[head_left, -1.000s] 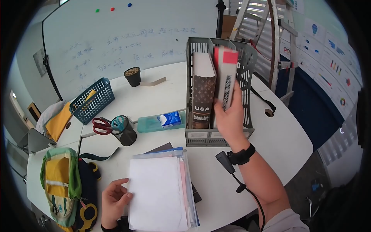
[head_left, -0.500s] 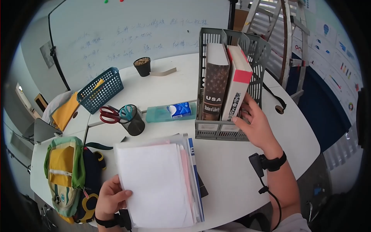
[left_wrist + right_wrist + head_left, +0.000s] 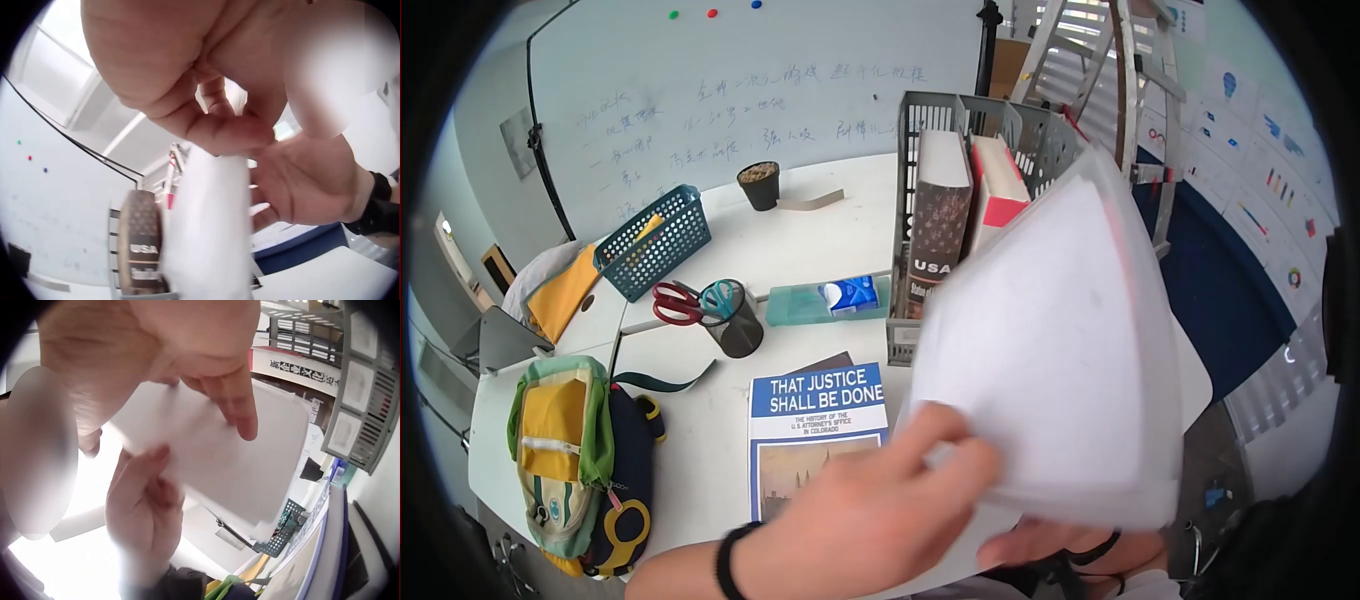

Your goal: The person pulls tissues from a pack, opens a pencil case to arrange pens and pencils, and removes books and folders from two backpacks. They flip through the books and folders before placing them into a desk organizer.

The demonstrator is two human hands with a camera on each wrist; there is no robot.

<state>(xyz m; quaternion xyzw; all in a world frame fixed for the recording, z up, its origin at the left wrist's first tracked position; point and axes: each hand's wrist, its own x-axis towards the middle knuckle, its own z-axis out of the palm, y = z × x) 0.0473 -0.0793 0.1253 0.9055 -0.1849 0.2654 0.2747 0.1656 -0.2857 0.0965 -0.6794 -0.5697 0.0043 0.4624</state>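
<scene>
We see the sheaf of white papers (image 3: 1050,340) raised at a tilt above the right part of the table, in front of the file rack (image 3: 900,345) and hiding much of it. Our left hand (image 3: 890,490) pinches the sheaf near its lower left edge, thumb against curled fingers. Our right hand (image 3: 306,181) is at the far side of the sheaf, its fingers spread and only slightly bent; we cannot tell whether they touch the papers. In the rack two thick books stand upright side by side: the dark USA book (image 3: 940,200) and, to its right, a white book with a red band (image 3: 1000,190). Below the left forearm's reach lies a blue-and-white book (image 3: 815,410) titled "That Justice Shall Be Done", partly covered by our left hand in the head view. Behind it we have a teal case (image 3: 795,308) with a blue packet (image 3: 850,295) on top, and a black mesh cup (image 3: 738,335) holding scissors (image 3: 675,303). Farther out are a perforated basket (image 3: 655,245), a small pot (image 3: 760,188), a green and yellow backpack (image 3: 555,450) and the whiteboard (image 3: 800,60).
</scene>
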